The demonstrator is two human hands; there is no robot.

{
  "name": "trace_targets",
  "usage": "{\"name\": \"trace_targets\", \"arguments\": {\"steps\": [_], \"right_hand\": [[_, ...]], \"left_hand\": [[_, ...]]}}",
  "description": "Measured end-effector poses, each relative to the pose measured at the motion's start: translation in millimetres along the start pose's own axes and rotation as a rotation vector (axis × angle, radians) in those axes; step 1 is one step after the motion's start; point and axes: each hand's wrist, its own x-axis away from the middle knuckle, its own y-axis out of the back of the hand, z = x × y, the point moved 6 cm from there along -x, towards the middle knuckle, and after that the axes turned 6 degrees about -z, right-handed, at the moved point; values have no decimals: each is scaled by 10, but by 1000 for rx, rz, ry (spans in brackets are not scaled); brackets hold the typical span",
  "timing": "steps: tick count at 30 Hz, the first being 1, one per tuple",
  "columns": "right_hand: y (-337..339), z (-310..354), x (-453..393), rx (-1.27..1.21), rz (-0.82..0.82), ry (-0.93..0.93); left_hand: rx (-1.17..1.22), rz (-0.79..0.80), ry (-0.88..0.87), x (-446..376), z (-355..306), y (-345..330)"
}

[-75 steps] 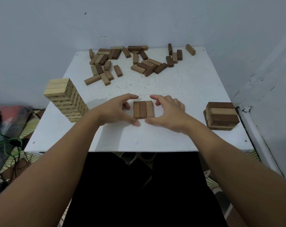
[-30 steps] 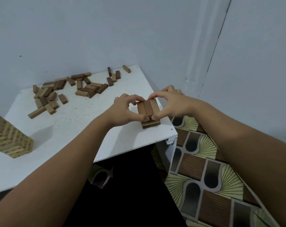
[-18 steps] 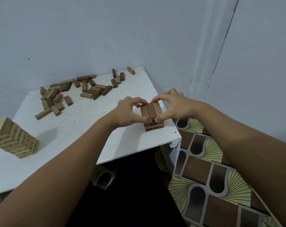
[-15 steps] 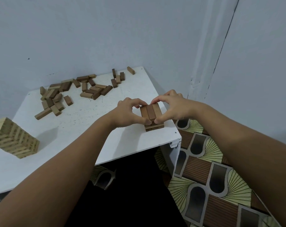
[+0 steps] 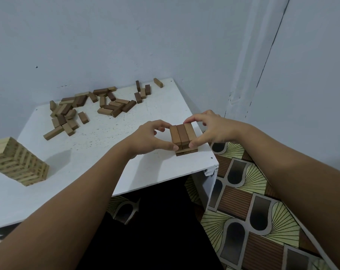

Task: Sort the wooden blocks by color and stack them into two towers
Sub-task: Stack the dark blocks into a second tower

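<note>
Together both hands (image 5: 149, 138) (image 5: 212, 129) pinch three dark blocks (image 5: 181, 134) atop the dark stack (image 5: 185, 151).

A white square table top (image 5: 99, 145), flecked with small dark specks, stands against a plain pale blue-grey wall (image 5: 126, 39). On the near right of the table sits a short stack of dark brown wooden blocks (image 5: 183, 137). At the near left is a pale yellowish tan wooden block tower (image 5: 17, 165). The far scattered pile of loose wooden blocks (image 5: 91, 108) mixes dark brown with light tan. The patterned floor covering (image 5: 249, 207) at the right shows cream fans with dark ribs, brown ribbed rectangles and black arches.
</note>
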Motion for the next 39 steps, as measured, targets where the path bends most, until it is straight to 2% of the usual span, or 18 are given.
{"name": "trace_targets", "arguments": {"steps": [39], "right_hand": [[-66,13,-58,-116,48,69]], "left_hand": [[24,-9,-48,-60,-32,-90]]}}
